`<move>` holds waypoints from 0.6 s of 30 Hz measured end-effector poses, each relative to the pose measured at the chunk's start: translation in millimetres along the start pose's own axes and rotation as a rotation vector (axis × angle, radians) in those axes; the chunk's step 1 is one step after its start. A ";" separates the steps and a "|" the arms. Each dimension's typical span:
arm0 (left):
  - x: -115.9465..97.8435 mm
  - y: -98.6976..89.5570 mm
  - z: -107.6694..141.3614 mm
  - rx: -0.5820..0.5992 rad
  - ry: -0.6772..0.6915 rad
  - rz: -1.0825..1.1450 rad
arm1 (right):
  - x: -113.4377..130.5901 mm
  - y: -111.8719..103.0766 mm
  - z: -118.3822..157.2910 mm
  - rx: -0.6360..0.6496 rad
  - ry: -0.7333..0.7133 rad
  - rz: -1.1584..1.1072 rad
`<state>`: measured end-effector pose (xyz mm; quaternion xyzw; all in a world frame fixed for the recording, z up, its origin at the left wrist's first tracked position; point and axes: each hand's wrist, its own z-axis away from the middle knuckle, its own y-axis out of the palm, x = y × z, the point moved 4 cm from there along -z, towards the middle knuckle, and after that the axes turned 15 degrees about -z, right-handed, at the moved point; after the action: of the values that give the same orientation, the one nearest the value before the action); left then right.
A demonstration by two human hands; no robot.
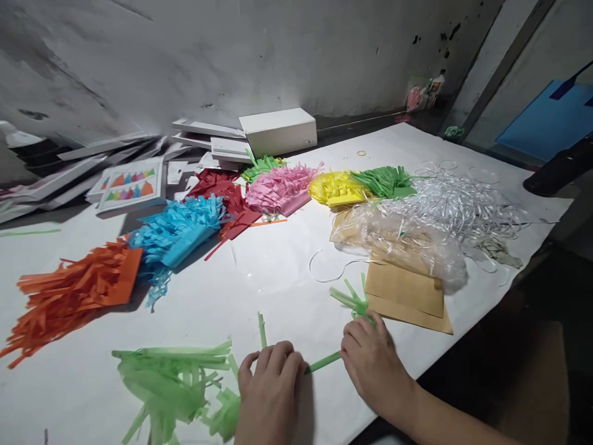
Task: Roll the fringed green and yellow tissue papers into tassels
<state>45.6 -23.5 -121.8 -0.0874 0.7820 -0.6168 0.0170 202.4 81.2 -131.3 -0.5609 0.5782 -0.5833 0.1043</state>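
Note:
A light green tissue paper tassel [323,362] stretches between my two hands, its middle rolled into a thin, tight strip. My left hand [271,386] is closed over its left part, fingers bent and pressed down near the table, with a few green strips poking out beyond the knuckles. On the other end my right hand [374,364] is closed, and loose fringe fans out past the fingers. Left of my left hand lies a heap of unrolled, fringed green tissue paper [162,383]. My palms hide part of the tassel.
Fringed paper bundles in orange [88,287], blue [185,225], dark red, pink [280,188], yellow and green curve across the white-covered table [278,266]. Brown cardboard [407,290], a clear plastic bag [403,238] and silvery strings lie right. Flat boxes and a white box [278,131] line the wall.

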 end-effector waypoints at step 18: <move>-3.1 -4.3 -3.5 0.476 -0.259 1.053 | 33.0 -36.5 -16.1 -0.143 -0.584 -0.071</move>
<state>48.7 -20.6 -117.0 0.2441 0.5517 -0.6683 0.4353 197.6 76.1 -80.0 -0.7307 0.5432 -0.3586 0.2059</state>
